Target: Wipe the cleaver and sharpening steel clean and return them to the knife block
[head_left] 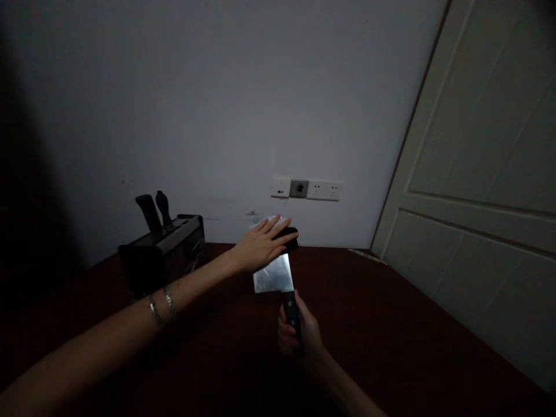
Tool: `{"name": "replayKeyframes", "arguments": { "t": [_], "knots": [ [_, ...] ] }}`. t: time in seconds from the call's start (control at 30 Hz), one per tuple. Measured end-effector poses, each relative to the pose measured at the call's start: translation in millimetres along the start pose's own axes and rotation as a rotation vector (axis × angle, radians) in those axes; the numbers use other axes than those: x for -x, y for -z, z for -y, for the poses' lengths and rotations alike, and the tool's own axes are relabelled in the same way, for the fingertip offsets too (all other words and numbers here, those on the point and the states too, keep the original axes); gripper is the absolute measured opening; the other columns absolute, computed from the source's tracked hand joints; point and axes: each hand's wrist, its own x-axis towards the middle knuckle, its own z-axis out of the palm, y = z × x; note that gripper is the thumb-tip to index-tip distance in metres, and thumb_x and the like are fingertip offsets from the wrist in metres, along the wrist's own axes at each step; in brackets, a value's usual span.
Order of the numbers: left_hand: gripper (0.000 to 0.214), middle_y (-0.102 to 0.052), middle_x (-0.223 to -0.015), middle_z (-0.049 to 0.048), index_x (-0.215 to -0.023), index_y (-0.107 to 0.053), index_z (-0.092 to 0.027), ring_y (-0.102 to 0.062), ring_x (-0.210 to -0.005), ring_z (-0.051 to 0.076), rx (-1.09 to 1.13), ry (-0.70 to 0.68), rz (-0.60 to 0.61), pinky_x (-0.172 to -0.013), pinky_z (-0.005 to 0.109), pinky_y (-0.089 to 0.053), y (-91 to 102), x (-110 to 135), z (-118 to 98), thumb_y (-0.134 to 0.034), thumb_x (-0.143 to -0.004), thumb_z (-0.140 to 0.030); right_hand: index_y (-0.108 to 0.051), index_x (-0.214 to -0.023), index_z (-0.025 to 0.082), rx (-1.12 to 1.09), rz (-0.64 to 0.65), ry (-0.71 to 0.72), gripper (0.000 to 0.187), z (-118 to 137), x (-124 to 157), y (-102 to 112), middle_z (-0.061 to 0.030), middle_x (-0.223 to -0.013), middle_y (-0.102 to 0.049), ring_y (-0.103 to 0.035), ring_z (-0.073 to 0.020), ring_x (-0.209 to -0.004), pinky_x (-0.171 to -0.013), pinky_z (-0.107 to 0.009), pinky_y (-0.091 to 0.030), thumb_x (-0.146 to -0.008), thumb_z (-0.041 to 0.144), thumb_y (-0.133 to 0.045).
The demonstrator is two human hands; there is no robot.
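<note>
My right hand is wrapped round the black riveted handle of a cleaver. Its broad, shiny blade points away from me towards the wall. Over the far part of the blade lies my left hand, palm down, with its fingers stretched out and apart. A small black object shows under and beside those fingers; its kind is hidden by the hand and the dark. I cannot tell whether the left palm touches the blade.
A black knife block stands on the left of the dark red table, two black handles rising from it. White wall sockets sit behind the hands. A pale panelled door borders the right side. The light is dim.
</note>
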Motion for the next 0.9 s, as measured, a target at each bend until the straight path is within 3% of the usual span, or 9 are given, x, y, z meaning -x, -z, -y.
{"name": "replayKeyframes", "arguments": {
  "t": [0.1,0.17,0.37,0.43,0.63,0.7,0.9],
  "knots": [
    [0.046,-0.011,-0.149,0.0032,-0.139,-0.024,-0.028,-0.007,-0.136,0.026,-0.004,0.147,-0.040,-0.107,0.045,-0.016,-6.0,-8,19,-0.026,-0.093,-0.034,-0.043,-0.051,0.018,0.011,-0.021,-0.012,0.055,-3,0,-1,0.0092,-0.032,-0.034,-0.021,-0.0029,-0.023,-0.025,-0.016,-0.023,-0.070,0.069,-0.045],
    [0.047,-0.009,-0.149,0.0037,-0.139,-0.022,-0.027,-0.006,-0.136,0.026,0.003,0.196,-0.059,-0.107,0.045,-0.016,-9.7,-8,17,-0.026,-0.093,-0.033,-0.044,-0.050,0.018,0.003,-0.023,-0.011,0.054,0,1,-1,0.0092,-0.032,-0.034,-0.020,-0.0028,-0.023,-0.024,-0.016,-0.022,-0.069,0.069,-0.047],
    [0.048,-0.011,-0.149,0.0028,-0.139,-0.023,-0.028,-0.008,-0.136,0.026,0.071,0.054,-0.007,-0.107,0.042,-0.020,-16.3,11,-33,-0.030,-0.092,-0.036,-0.045,-0.052,0.018,-0.026,0.000,0.053,0.053,9,-2,6,0.0097,-0.033,-0.033,-0.018,-0.0028,-0.023,-0.025,-0.016,-0.021,-0.071,0.068,-0.046],
    [0.048,-0.011,-0.149,0.0026,-0.139,-0.021,-0.028,-0.009,-0.136,0.025,0.088,0.020,0.008,-0.107,0.041,-0.021,-18.0,15,-37,-0.029,-0.092,-0.036,-0.045,-0.052,0.018,-0.027,-0.014,0.050,0.054,7,-3,7,0.0097,-0.033,-0.033,-0.018,-0.0027,-0.023,-0.025,-0.016,-0.021,-0.072,0.069,-0.043],
    [0.049,-0.015,-0.148,0.0087,-0.140,-0.021,-0.021,-0.014,-0.135,0.026,0.091,0.238,0.025,-0.106,0.043,-0.022,-33.9,8,6,-0.025,-0.093,-0.034,-0.044,-0.048,0.018,-0.024,-0.122,-0.083,0.058,-11,-5,4,0.0081,-0.030,-0.033,-0.020,-0.0038,-0.022,-0.024,-0.017,-0.019,-0.079,0.066,-0.032],
    [0.050,-0.016,-0.148,0.0099,-0.140,-0.021,-0.020,-0.013,-0.135,0.026,0.092,0.274,0.020,-0.106,0.044,-0.023,-38.3,9,6,-0.025,-0.093,-0.035,-0.044,-0.048,0.018,-0.011,-0.141,-0.091,0.060,-13,-6,5,0.0081,-0.030,-0.033,-0.021,-0.0038,-0.022,-0.024,-0.017,-0.019,-0.079,0.067,-0.030],
    [0.047,-0.013,-0.149,0.0049,-0.137,-0.026,-0.025,-0.008,-0.136,0.025,0.120,0.105,0.034,-0.106,0.043,-0.023,-32.4,30,-47,-0.030,-0.092,-0.035,-0.044,-0.049,0.018,-0.004,-0.146,-0.010,0.059,-7,-9,12,0.0093,-0.030,-0.032,-0.021,-0.0031,-0.021,-0.024,-0.016,-0.019,-0.075,0.070,-0.036]
  ]
}}
